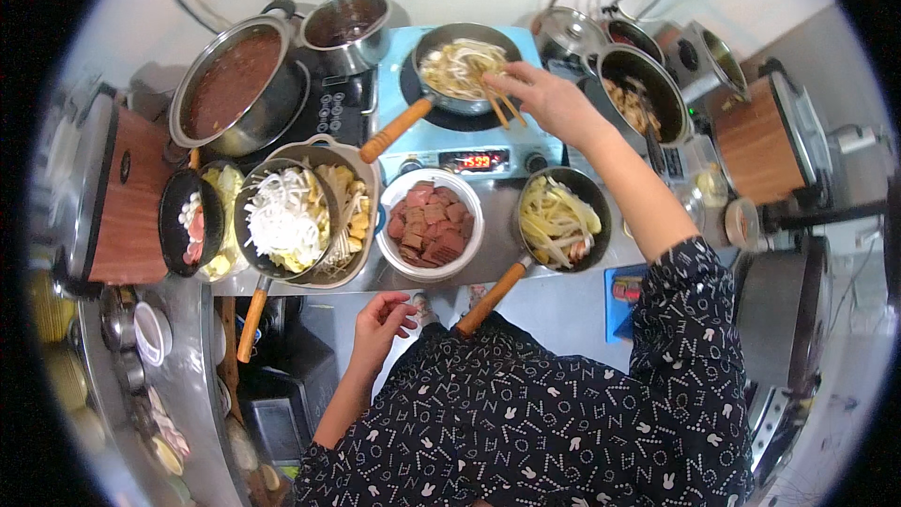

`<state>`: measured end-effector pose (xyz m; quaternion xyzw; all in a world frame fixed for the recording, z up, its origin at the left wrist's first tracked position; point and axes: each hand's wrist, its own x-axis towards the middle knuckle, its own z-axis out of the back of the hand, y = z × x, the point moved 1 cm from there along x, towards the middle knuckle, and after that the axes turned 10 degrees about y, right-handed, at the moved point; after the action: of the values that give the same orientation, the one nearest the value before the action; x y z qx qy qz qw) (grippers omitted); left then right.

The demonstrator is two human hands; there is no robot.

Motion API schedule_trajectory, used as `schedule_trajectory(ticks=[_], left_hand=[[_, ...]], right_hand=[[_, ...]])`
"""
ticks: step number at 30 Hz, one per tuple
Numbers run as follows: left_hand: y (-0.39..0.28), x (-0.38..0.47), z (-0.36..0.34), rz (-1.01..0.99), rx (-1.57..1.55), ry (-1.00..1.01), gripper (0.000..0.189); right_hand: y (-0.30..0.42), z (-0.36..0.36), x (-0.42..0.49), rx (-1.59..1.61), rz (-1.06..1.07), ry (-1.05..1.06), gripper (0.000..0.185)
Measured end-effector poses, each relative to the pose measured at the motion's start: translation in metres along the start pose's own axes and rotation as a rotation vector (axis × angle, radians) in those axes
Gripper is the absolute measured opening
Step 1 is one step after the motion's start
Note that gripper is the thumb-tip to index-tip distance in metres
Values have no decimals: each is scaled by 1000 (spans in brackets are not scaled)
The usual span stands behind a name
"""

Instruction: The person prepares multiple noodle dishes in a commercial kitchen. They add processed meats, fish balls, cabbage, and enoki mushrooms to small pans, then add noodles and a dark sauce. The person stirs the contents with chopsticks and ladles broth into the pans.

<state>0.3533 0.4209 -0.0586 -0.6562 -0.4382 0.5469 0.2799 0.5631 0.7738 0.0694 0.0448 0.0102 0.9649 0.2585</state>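
Observation:
My right hand (545, 95) holds wooden chopsticks (504, 111) at a wooden-handled pan (464, 105) on a light-blue induction cooker (415, 137). Pale noodles or sprouts (461, 67) fill that pan. My left hand (383, 324) hangs in front of the counter's edge with fingers loosely curled, holding nothing. Nearest to it, a white tub (431, 274) contains brown-red blocks (429, 222), perhaps congealed blood. To the right, another wooden-handled pan (528, 260) holds pale green vegetable strips (559, 218). At left, a pan of white noodles (281, 218) overlaps a larger oval pot (375, 215) with mushrooms and tofu.
A big steel pot of reddish sauce (232, 88) and a smaller steel pot (345, 35) stand back left. A dark pan with meat pieces and a ladle (644, 95) is at right. Wood-patterned cookers (134, 190) flank the counter. Pan handles stick out over its front edge.

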Motion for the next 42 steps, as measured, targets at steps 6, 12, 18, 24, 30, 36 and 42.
schedule_trajectory(ticks=[6, 12, 18, 24, 30, 36, 42], left_hand=[[48, 22, 30, -98, 269, -304, 29], [48, 62, 35, -200, 941, -421, 41], [41, 62, 41, -366, 995, -469, 16], [-25, -2, 28, -247, 668, -265, 7], [-185, 54, -9, -872, 844, -292, 7], [-270, 205, -55, -1065, 1296, -433, 15], [-249, 270, -62, -387, 1744, -238, 24]], right_hand=[[56, 39, -140, 438, -274, -299, 24], [127, -34, -240, 1195, -828, -261, 23], [149, -60, -247, 1267, -768, -277, 25], [157, -56, -224, 1307, -694, -321, 21], [160, -50, -200, 1354, -578, -319, 19], [143, -41, -201, 1318, -587, -329, 18], [96, -16, -220, 1075, -593, -330, 17]])
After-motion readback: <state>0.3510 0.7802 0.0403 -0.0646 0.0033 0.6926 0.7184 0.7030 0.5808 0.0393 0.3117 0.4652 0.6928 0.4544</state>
